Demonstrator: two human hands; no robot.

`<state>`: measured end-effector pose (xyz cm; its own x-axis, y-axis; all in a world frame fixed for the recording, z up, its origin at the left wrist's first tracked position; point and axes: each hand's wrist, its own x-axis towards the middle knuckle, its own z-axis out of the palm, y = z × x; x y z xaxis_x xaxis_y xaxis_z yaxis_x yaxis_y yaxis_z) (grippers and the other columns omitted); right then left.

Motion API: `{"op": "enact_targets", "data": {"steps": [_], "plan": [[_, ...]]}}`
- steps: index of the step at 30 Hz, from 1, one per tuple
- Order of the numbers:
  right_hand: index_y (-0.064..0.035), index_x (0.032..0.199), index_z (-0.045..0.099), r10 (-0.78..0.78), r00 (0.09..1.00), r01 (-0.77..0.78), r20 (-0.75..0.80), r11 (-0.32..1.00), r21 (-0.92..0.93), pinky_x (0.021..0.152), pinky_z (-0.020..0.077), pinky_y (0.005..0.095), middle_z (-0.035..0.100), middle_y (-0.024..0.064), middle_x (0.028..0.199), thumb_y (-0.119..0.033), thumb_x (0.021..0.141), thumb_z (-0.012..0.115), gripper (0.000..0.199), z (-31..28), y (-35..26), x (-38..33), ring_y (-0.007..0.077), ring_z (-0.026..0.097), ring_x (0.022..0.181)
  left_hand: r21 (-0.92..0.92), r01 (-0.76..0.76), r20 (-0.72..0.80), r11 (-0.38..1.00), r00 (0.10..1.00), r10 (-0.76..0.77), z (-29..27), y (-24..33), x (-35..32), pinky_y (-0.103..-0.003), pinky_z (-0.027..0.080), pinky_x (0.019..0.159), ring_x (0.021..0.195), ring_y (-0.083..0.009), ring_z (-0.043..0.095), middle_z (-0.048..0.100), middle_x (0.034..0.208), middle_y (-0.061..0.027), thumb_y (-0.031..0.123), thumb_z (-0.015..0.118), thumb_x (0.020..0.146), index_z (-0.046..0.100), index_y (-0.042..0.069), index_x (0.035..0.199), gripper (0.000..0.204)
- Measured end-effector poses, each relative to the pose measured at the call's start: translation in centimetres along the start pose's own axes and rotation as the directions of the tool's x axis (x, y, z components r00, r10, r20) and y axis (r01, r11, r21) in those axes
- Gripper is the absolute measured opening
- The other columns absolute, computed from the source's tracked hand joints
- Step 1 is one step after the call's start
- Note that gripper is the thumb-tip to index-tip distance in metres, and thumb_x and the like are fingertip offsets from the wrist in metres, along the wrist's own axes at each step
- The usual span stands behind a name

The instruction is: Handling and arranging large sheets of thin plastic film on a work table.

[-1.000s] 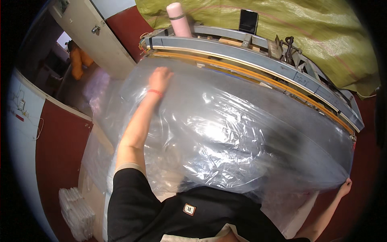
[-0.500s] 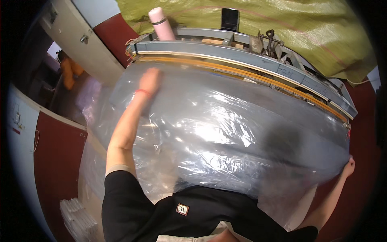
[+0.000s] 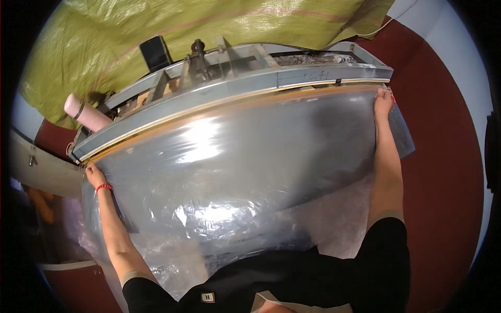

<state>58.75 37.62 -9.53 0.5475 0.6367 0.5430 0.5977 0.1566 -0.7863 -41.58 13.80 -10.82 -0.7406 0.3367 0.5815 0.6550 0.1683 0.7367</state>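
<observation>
A large sheet of clear plastic film [image 3: 250, 156] spreads in front of me, stretched smooth near its far edge and creased closer to my body. At its far left corner my left hand [image 3: 95, 176], with a red bead bracelet above it, is closed on the film. My right hand [image 3: 383, 99] pinches the film's far right corner. Both hands are beside the ends of a long grey metal frame [image 3: 229, 88], and the film's far edge lies along the orange strip [image 3: 284, 97] on that frame's near side.
A pink bottle [image 3: 87, 113] leans at the frame's left end. Behind it are a dark phone-like slab [image 3: 155, 53], a metal clamp [image 3: 198, 55] and a yellow-green woven sheet [image 3: 219, 23]. A door [image 3: 44, 159] stands at left; a red and pale-blue wall [image 3: 443, 156] is at right.
My left hand has gone from lying on the film to its far left corner. My right hand has moved forward with the right corner up to the frame. The view has turned right.
</observation>
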Motion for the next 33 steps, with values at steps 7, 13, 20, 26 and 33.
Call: {"op": "enact_targets", "data": {"steps": [7,13,20,26,33], "plan": [[-0.0015,0.077,0.051,0.067,0.998,-0.066,-0.002,0.983,0.171,0.053,0.0394,0.0227,0.054,0.0026,0.066,-0.012,0.081,0.057,0.013,0.4,-1.0,0.1,0.0092,0.049,0.057,-0.271,0.158,0.154,0.95,0.981,-0.119,1.8,0.1,0.6,-0.018,0.031,0.051,0.057,-0.005,0.037,0.043,0.065,0.0047,0.014,0.052,0.085,0.047,0.008,0.074,0.014],[-0.0056,0.077,0.048,0.112,0.991,-0.089,-0.067,0.956,0.28,0.043,0.0346,0.0201,0.052,0.0002,0.062,-0.013,0.08,0.057,0.012,0.7,-1.0,0.5,0.0075,0.045,0.048,-0.364,0.091,0.127,0.927,0.991,-0.047,1.2,-0.1,0.5,-0.017,0.036,0.057,0.062,-0.006,0.044,0.048,0.07,0.0026,0.015,0.054,0.084,0.047,0.007,0.078,0.012],[-0.0048,0.083,0.048,0.246,0.969,-0.239,0.005,0.936,0.26,0.04,0.0347,0.0225,0.054,0.0056,0.058,-0.017,0.083,0.045,0.013,-1.0,-4.7,1.5,0.01,0.046,0.043,-0.339,0.404,0.163,0.849,0.915,-0.37,0.8,4.6,-1.0,-0.021,0.04,0.048,0.06,-0.0097,0.05,0.053,0.071,-0.0009,0.021,0.047,0.086,0.046,0.008,0.089,0.014],[-0.0031,0.075,0.055,0.331,0.915,-0.394,0.232,0.859,0.326,0.043,0.0359,0.0204,0.056,0.0042,0.062,-0.027,0.085,0.05,0.027,-2.4,-6.6,0.8,0.0081,0.05,0.048,-0.427,0.363,0.304,0.828,0.92,-0.246,0.1,4.1,-0.8,-0.019,0.037,0.046,0.052,-0.0091,0.046,0.052,0.067,-0.0002,0.016,0.046,0.085,0.051,0.008,0.079,0.011],[-0.0018,0.09,0.066,0.077,0.997,-0.078,-0.009,0.991,-0.105,0.068,0.0438,0.0256,0.065,0.0056,0.081,-0.03,0.078,0.061,0.031,-9.0,-7.2,-3.5,0.0118,0.058,0.074,-0.393,0.227,0.492,0.891,0.871,-0.005,-7.0,11.1,-4.7,-0.018,0.034,0.053,0.06,-0.005,0.042,0.047,0.069,0.0038,0.008,0.049,0.083,0.052,0.009,0.079,0.006]]}}
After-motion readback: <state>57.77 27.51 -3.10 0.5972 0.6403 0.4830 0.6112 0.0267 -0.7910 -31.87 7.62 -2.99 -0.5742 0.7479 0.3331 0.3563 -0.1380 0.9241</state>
